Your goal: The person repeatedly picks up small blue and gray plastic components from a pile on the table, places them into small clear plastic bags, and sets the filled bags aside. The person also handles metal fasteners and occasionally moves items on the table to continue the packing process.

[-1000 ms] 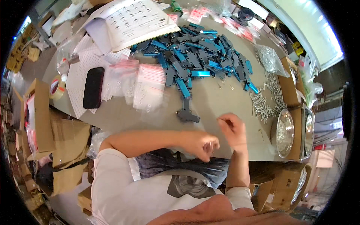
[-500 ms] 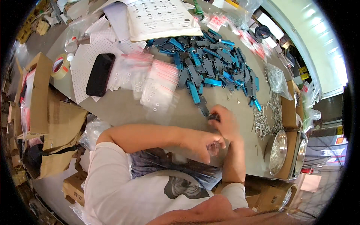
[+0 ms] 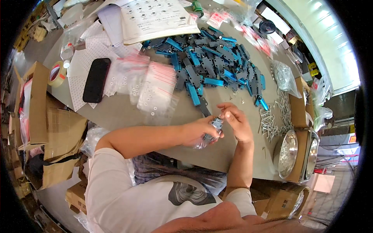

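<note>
My left hand (image 3: 202, 131) is closed around a clear plastic bag (image 3: 200, 145) and a small grey piece that looks like a hinge part (image 3: 217, 124). The bag's film shows below my fingers, and part of the grey piece is hidden by them. Just to the right, my right hand (image 3: 238, 123) is raised with bent fingers, thumb and forefinger apart; I see nothing in it. Above both hands spreads a heap of dark grey and blue hinge-like parts (image 3: 209, 66). One dark part (image 3: 203, 107) at its lower end reaches close to my left hand.
Flat clear bags with red strips (image 3: 157, 83) lie left of the heap, beside a black phone (image 3: 96, 80) and tape (image 3: 57, 73). Papers (image 3: 155, 21) lie behind. Loose screws (image 3: 268, 123), a metal bowl (image 3: 286, 154) and cardboard boxes (image 3: 299, 101) stand at the right.
My left hand has moved up and now grips the grey part with the bag. The right hand, earlier around a dark part, has drawn slightly right with its fingers parted. The view has shifted a little.
</note>
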Action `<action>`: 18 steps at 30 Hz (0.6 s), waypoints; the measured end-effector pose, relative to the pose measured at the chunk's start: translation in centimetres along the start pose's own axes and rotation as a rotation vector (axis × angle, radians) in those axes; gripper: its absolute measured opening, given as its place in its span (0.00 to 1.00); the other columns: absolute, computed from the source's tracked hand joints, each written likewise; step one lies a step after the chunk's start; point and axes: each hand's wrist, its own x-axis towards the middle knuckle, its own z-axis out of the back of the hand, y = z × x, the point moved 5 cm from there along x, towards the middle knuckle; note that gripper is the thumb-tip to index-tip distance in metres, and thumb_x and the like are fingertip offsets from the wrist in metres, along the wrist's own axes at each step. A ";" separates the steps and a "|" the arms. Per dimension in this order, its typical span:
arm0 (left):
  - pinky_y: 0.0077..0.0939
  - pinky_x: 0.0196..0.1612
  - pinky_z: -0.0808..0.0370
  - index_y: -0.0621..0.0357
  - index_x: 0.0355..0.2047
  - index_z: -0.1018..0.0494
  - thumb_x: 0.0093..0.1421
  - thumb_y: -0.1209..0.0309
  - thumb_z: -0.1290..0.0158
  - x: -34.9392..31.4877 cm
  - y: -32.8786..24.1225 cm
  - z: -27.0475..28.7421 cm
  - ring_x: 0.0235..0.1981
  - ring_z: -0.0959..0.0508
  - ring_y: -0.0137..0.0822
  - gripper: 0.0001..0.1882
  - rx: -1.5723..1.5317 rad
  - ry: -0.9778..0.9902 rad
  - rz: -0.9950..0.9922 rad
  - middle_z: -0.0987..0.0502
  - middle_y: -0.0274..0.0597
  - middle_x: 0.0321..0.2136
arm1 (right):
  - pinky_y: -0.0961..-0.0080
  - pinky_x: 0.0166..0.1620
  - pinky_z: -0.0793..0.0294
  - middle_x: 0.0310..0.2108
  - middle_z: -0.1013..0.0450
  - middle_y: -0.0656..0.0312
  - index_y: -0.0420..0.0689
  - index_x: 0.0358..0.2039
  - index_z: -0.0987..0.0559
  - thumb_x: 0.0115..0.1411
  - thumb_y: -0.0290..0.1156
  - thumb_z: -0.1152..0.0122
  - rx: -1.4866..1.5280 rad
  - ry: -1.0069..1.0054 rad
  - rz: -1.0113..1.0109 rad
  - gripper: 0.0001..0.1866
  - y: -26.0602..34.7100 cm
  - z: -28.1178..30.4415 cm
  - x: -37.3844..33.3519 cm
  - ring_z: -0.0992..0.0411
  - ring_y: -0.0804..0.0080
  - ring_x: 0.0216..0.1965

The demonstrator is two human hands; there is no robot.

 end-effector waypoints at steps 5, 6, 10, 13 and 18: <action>0.34 0.36 0.26 0.52 0.52 0.44 0.51 0.78 0.48 -1.3 0.0 -2.2 0.33 0.24 0.35 0.28 -0.046 -0.003 0.058 0.27 0.43 0.39 | 0.79 0.40 0.27 0.34 0.27 0.62 0.37 0.46 0.27 0.55 0.24 0.36 -0.091 -0.100 -0.068 0.17 -3.7 -0.7 2.0 0.29 0.78 0.35; 0.34 0.36 0.25 0.52 0.51 0.44 0.51 0.78 0.49 -1.4 0.0 -2.3 0.33 0.24 0.35 0.28 -0.040 -0.013 0.070 0.27 0.43 0.38 | 0.79 0.39 0.27 0.34 0.27 0.62 0.38 0.46 0.27 0.54 0.23 0.35 -0.091 -0.103 -0.042 0.19 -3.7 -1.5 2.4 0.29 0.78 0.35; 0.33 0.34 0.26 0.52 0.51 0.44 0.50 0.77 0.47 -1.5 0.9 -2.0 0.32 0.25 0.35 0.28 0.061 0.016 0.215 0.27 0.43 0.38 | 0.78 0.38 0.27 0.39 0.28 0.61 0.42 0.47 0.28 0.49 0.22 0.32 -0.226 -0.053 -0.129 0.23 -3.0 -2.1 3.4 0.29 0.76 0.36; 0.30 0.34 0.27 0.53 0.52 0.44 0.49 0.75 0.45 -1.8 2.4 -3.1 0.33 0.26 0.34 0.30 0.246 0.196 0.288 0.28 0.42 0.39 | 0.75 0.38 0.26 0.39 0.28 0.58 0.42 0.47 0.28 0.45 0.23 0.30 -0.609 -0.027 0.121 0.26 -0.7 -3.4 3.2 0.27 0.70 0.33; 0.24 0.41 0.30 0.54 0.60 0.48 0.50 0.73 0.42 -2.8 2.0 -4.6 0.41 0.30 0.29 0.39 0.403 0.392 0.282 0.31 0.39 0.44 | 0.67 0.37 0.26 0.34 0.28 0.52 0.43 0.48 0.27 0.46 0.21 0.39 -0.752 -0.134 0.247 0.25 -0.5 -3.1 2.3 0.27 0.60 0.30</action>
